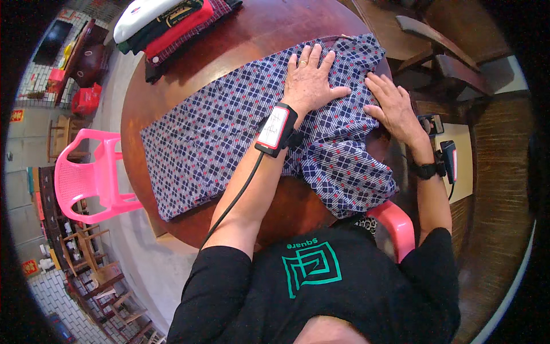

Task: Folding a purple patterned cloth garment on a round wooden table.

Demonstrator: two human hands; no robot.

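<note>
A patterned garment (223,124) in navy, white and red lies across the round wooden table (193,81). Its left part is flat, while the right part is bunched and hangs over the near right edge. My left hand (310,81) presses palm down on its upper right part, fingers spread, a ring on one finger. At the garment's right edge is my right hand (393,103), fingers somewhat apart, fingertips at the cloth. Neither hand grips anything. Each wrist bears a strapped device.
A stack of folded clothes (172,26) sits at the table's far left. A pink plastic chair (96,176) stands left of the table, and part of another pink chair (397,228) shows beside me. Dark wooden furniture (455,56) is at the upper right.
</note>
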